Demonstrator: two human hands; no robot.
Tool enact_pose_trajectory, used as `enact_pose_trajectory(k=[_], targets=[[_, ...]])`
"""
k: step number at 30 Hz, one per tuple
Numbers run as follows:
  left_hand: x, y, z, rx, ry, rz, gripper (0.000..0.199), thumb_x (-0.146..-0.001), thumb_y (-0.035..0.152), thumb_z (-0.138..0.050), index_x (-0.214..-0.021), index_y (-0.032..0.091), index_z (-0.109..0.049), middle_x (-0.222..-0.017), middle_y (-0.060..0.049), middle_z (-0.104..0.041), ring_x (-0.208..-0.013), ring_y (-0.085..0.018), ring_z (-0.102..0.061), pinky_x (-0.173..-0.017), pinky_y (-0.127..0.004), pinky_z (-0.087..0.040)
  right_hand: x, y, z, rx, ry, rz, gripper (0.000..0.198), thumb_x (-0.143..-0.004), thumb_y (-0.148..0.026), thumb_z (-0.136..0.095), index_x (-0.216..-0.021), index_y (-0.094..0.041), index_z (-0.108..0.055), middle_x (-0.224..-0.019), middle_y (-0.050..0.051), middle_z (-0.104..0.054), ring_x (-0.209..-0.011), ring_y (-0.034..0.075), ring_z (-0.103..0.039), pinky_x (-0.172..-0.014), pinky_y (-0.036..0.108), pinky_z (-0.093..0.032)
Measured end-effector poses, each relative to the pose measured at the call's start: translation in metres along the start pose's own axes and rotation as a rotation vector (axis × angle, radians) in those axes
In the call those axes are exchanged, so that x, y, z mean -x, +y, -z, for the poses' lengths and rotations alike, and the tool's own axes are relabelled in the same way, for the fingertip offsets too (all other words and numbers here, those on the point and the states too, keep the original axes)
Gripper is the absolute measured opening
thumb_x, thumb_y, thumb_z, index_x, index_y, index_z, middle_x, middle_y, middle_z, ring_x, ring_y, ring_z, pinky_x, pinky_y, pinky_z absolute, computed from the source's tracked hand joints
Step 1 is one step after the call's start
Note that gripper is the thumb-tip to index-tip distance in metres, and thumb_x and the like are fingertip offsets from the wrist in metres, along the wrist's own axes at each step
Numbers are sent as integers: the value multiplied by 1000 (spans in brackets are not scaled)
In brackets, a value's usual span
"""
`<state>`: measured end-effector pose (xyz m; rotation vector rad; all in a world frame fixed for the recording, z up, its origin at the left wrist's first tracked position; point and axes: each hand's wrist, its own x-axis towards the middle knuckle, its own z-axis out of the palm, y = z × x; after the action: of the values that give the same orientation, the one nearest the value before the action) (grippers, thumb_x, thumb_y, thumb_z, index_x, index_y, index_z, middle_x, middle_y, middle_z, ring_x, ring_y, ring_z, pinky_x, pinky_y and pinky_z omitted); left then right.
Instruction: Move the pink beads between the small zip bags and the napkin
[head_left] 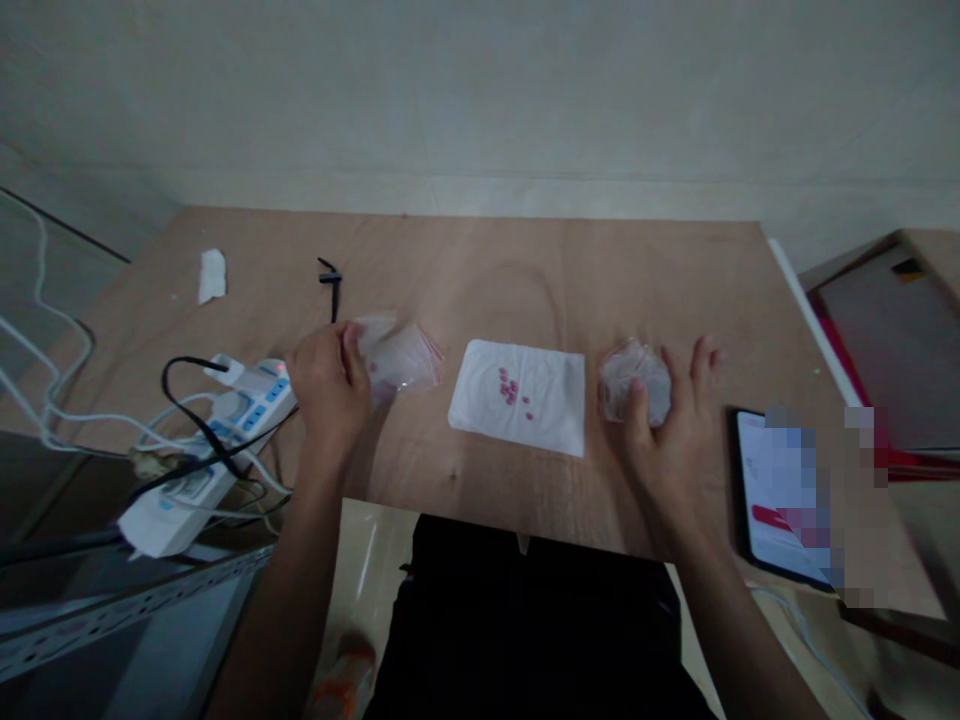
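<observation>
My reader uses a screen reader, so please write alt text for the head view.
A person's left hand is at clear bags and the right hand at a clear bundle on a wooden table; between them, red pieces lie on a white sheet. A power strip is at left, a phone at right.

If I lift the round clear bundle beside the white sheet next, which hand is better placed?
Probably the right hand: its thumb overlaps the round clear bundle; the left hand is across the white sheet, at plastic bags.
</observation>
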<state>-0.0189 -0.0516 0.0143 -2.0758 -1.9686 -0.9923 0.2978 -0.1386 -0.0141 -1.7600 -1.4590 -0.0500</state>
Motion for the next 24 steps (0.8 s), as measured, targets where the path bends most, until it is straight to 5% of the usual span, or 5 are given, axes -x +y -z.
enact_pose_trajectory(k=[4,9,15,20,24], targets=[[16,33,34,439,-38,-38,26,-98,31,-40,-84,20,-59,-80,-2,-65,-75,-16,-62,-69,-30,-47,-12,-60,11,-377,-169,-9,29,-94,-31,-50,-117,-23,-65,-119,9,-69,-114,25,-63,-98,49,-48],[45,70,39,654,-244,-87,22,-97,25,-41,-82,21,-56,-73,1,-60,-69,-12,-58,-65,-25,-45,-11,-112,15,-729,-599,-14,15,-85,-28,-66,-97,-24,-74,-92,2,-76,-82,17,-70,-75,31,-57],[69,95,35,558,72,120,14,-90,33,-56,-86,20,-53,-82,0,-56,-81,-16,-55,-76,-30,-43,11,-111,19,-647,-434,-18,16,-85,-17,-64,-94,-23,-76,-81,1,-75,-67,13,-67,-59,24,-56],[72,110,38,853,-464,183,24,-94,33,-47,-74,21,-53,-67,2,-54,-65,-13,-51,-62,-26,-41,18,-106,24,-543,-389,128,28,-88,-13,-59,-109,-26,-73,-101,6,-75,-90,18,-71,-79,33,-60],[72,111,31,1028,-546,196,18,-95,32,-45,-83,22,-54,-78,-1,-57,-76,-15,-56,-72,-28,-44,20,-101,26,-520,-413,156,32,-90,-15,-57,-117,-27,-70,-107,7,-75,-94,21,-71,-82,38,-61]])
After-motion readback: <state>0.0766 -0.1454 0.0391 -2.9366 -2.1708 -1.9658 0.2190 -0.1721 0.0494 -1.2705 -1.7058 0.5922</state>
